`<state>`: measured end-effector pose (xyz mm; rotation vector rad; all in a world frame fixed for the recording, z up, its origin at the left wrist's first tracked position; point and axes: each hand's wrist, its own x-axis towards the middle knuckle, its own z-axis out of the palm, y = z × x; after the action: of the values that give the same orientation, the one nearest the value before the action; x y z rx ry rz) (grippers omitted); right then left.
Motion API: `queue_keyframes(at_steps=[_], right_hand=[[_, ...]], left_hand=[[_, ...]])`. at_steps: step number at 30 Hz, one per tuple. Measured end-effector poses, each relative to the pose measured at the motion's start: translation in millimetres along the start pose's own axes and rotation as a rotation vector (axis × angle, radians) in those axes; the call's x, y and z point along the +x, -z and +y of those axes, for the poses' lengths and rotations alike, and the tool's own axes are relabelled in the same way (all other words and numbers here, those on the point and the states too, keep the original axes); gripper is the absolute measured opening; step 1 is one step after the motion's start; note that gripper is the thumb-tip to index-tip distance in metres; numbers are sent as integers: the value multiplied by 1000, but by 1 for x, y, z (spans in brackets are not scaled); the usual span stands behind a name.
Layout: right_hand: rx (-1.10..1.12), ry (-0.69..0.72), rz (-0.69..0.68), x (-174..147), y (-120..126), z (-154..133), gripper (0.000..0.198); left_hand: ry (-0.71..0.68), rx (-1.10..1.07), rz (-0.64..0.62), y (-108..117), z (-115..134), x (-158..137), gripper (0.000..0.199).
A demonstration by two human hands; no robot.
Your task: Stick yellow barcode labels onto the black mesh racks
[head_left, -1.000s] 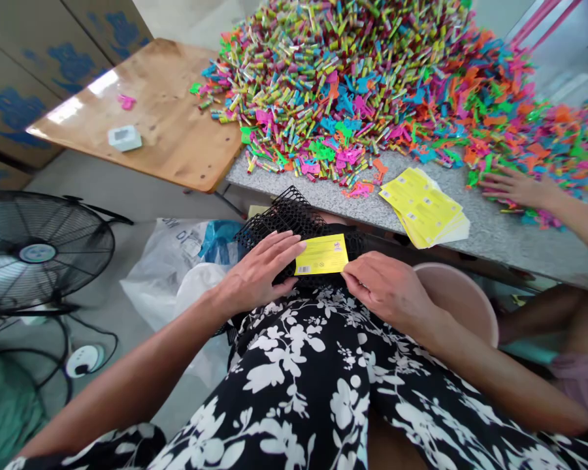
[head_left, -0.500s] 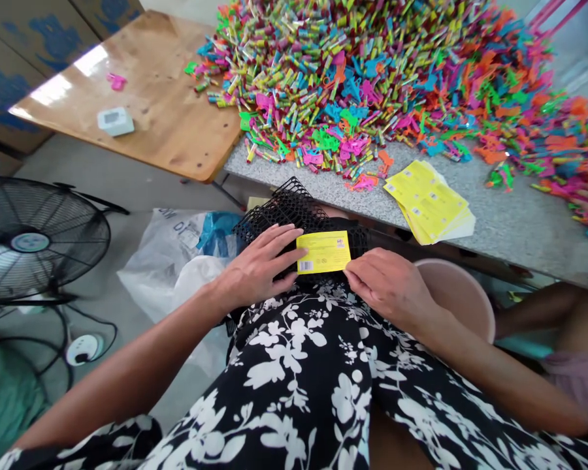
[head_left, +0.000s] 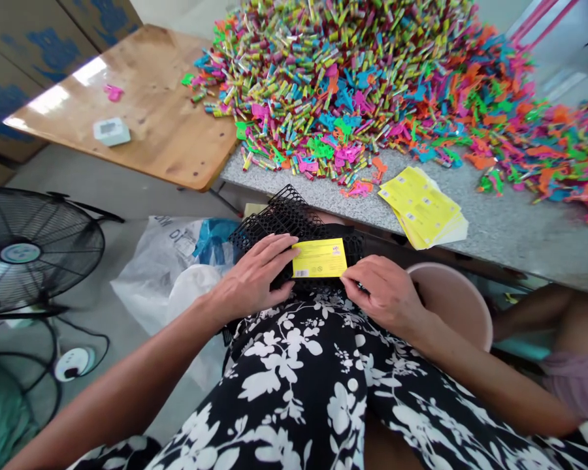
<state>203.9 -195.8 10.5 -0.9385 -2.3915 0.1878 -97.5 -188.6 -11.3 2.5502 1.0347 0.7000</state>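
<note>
The yellow card (head_left: 319, 258) is sitting up near the person's lap, right between the two hands, print side showing, with a barcode at its lower left (the rest of the text is too small for me to read). The left hand (head_left: 259, 271) is pretty wide: fingers stretched out, thumb well apart from them, fingertips at the card's left edge. The right hand (head_left: 385, 287) is narrow, fingers curled in, with thumb and forefinger pinching the card's lower right corner. Under the card there's some black mesh (head_left: 291, 209), bunched up over the black-and-white floral clothing (head_left: 287, 365). Just past that is a speckled stone tabletop (head_left: 500, 228) with a fanned stack of yellow sheets (head_left: 421, 202) near its edge, and behind those a massive heap of small colorful plastic pieces (head_left: 323, 85). A wooden table (head_left: 171, 117) butts up on the left, holding a little white box (head_left: 112, 132) and one pink piece (head_left: 113, 93). Down on the floor there's a black fan (head_left: 22, 253) far left, a clear plastic bag (head_left: 140, 277) nearer in, and a pale pink bucket (head_left: 455, 303) beside the right forearm.
</note>
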Motion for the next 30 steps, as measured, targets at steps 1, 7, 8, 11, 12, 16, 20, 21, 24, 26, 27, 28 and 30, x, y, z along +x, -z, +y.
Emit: queue_keyframes(at_steps=[1, 7, 8, 11, 12, 16, 20, 21, 24, 26, 27, 28, 30], right_hand=[[9, 2, 15, 0, 0, 0, 11], [205, -81, 68, -3, 2, -5, 13], [273, -181, 49, -4, 3, -7, 12], [549, -619, 6, -1, 5, -10, 31], [640, -759, -4, 1, 5, -10, 40], [735, -1038, -94, 18, 6, -4, 57], [410, -974, -184, 31, 5, -4, 41], [327, -943, -197, 32, 4, -5, 36], [242, -891, -188, 31, 1, -9, 29], [283, -889, -140, 28, 0, -11, 32], [301, -889, -115, 27, 0, -11, 36], [309, -886, -98, 26, 0, -11, 41], [298, -858, -95, 25, -1, -9, 49]], left_hand=[[-4, 5, 5, 0, 0, 0, 66], [-14, 11, 25, 0, -2, 1, 59], [-19, 13, 28, -1, -2, 1, 59], [-29, 26, 37, -1, -2, 0, 60], [-30, 32, 39, -2, -2, 0, 60], [-45, 55, 45, -4, -1, -2, 58], [-57, 86, 47, -7, -2, -4, 57], [-55, 91, 45, -7, -2, -4, 56], [-41, 100, 38, -8, -2, -5, 56], [-38, 94, 35, -8, -3, -6, 58], [-43, 85, 33, -9, -3, -7, 59], [-51, 74, 33, -9, -4, -8, 59], [-64, 48, 33, -10, -5, -9, 60]])
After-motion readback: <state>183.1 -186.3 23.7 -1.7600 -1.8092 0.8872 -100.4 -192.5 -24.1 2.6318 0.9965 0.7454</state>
